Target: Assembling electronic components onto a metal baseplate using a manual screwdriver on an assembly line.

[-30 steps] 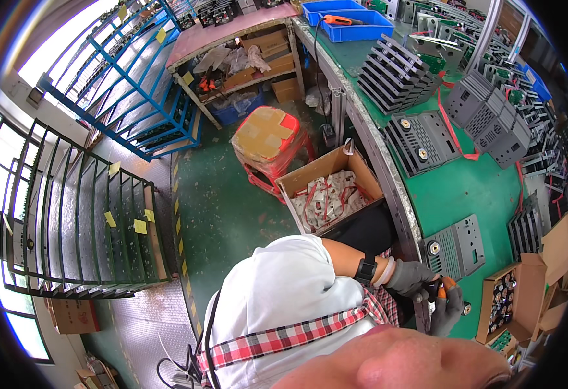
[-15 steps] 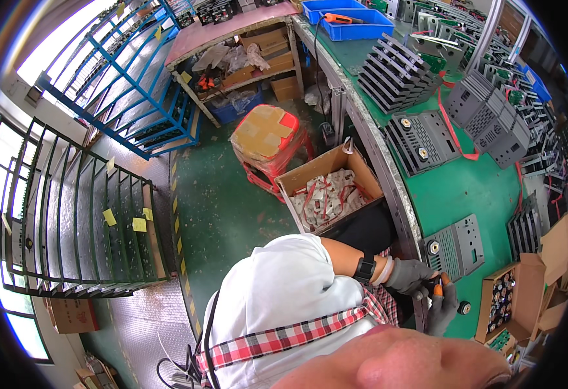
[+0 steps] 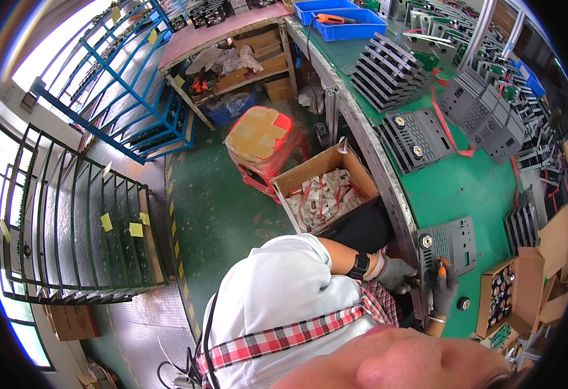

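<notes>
A grey perforated metal panel (image 3: 460, 245) lies flat on the green bench top, with a round metal-centred fitting (image 3: 426, 241) at its left side. My right hand (image 3: 445, 293), in a grey glove, is at the panel's near edge. Its fingers are closed around something small with orange on it, too hidden to name. To its left, at the bench edge, my left hand (image 3: 395, 275) is also gloved, with its fingers curled; what they hold, if anything, is hidden. A loose black round part with a metal centre (image 3: 463, 303) rests to the right of my right hand.
Another fitted panel (image 3: 420, 139) and stacked grey panels (image 3: 387, 74) stand farther along the bench. A carton of round parts (image 3: 499, 295) is at the right. Beside the bench are an open box of scraps (image 3: 326, 188) and a red stool (image 3: 259, 136); racks stand left.
My hands were close together at the bench edge and are now apart. The right has moved up to the panel's near edge; the left has drawn slightly left. The whole view has shifted a little.
</notes>
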`<move>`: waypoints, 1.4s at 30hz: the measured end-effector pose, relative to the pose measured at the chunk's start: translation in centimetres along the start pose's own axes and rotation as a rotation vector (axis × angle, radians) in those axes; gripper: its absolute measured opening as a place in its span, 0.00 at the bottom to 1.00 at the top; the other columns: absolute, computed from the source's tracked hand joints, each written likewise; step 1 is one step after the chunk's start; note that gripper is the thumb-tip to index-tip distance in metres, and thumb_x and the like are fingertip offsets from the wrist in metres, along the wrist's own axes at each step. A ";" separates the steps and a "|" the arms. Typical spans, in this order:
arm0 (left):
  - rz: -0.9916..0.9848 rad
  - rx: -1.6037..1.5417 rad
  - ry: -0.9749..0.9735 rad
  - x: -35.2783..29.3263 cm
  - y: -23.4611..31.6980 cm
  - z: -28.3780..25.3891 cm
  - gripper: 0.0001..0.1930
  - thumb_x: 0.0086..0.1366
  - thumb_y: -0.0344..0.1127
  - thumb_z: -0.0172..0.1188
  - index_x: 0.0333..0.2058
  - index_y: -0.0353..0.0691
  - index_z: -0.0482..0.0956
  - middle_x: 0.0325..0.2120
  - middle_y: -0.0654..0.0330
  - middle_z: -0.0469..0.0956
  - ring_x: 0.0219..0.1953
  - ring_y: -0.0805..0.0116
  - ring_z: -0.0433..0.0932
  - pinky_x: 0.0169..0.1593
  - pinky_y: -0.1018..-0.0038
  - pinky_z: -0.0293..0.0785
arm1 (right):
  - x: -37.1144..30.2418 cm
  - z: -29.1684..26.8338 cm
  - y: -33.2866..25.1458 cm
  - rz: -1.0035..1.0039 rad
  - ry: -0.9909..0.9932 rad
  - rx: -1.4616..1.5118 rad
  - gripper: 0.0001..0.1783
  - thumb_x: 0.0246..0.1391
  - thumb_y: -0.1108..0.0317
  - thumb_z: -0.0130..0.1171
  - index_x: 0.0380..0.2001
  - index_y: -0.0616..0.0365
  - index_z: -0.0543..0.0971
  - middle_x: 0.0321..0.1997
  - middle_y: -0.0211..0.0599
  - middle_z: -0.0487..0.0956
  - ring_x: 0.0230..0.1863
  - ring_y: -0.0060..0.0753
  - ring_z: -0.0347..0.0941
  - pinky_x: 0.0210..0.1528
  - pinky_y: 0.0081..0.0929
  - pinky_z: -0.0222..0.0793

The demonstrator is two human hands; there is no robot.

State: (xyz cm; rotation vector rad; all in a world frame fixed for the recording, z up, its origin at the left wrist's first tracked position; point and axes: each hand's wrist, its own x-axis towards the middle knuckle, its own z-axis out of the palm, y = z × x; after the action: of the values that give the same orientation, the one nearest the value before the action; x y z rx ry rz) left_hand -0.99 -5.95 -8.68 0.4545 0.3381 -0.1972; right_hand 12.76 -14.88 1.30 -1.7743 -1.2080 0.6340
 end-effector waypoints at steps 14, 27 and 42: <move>0.047 -0.158 0.138 -2.7 2.2 2.4 0.09 0.60 0.35 0.47 0.32 0.38 0.74 0.21 0.63 0.73 0.18 0.76 0.66 0.21 0.80 0.60 | -0.6 1.6 -2.1 0.179 0.033 0.375 0.19 0.46 0.77 0.39 0.42 0.71 0.71 0.39 0.41 0.75 0.41 0.27 0.71 0.46 0.20 0.64; 0.787 1.007 -0.113 -3.8 1.4 2.0 0.12 0.62 0.37 0.48 0.38 0.36 0.72 0.31 0.59 0.75 0.32 0.67 0.75 0.36 0.72 0.73 | -0.9 1.0 -1.1 0.156 0.035 0.402 0.16 0.51 0.74 0.43 0.43 0.70 0.71 0.39 0.40 0.75 0.41 0.27 0.70 0.46 0.22 0.64; 0.552 0.806 0.062 -1.4 1.0 0.6 0.11 0.54 0.33 0.60 0.36 0.37 0.75 0.34 0.59 0.77 0.37 0.68 0.76 0.40 0.71 0.73 | -1.2 0.2 -3.5 -0.380 -0.215 -0.642 0.20 0.37 0.75 0.54 0.40 0.57 0.75 0.41 0.43 0.74 0.45 0.50 0.66 0.45 0.37 0.65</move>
State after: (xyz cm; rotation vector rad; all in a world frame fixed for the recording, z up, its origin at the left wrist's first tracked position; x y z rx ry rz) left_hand -1.90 -5.16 -7.27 1.3293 0.1693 0.2369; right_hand 10.52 -15.43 4.17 -1.9250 -2.0013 0.2198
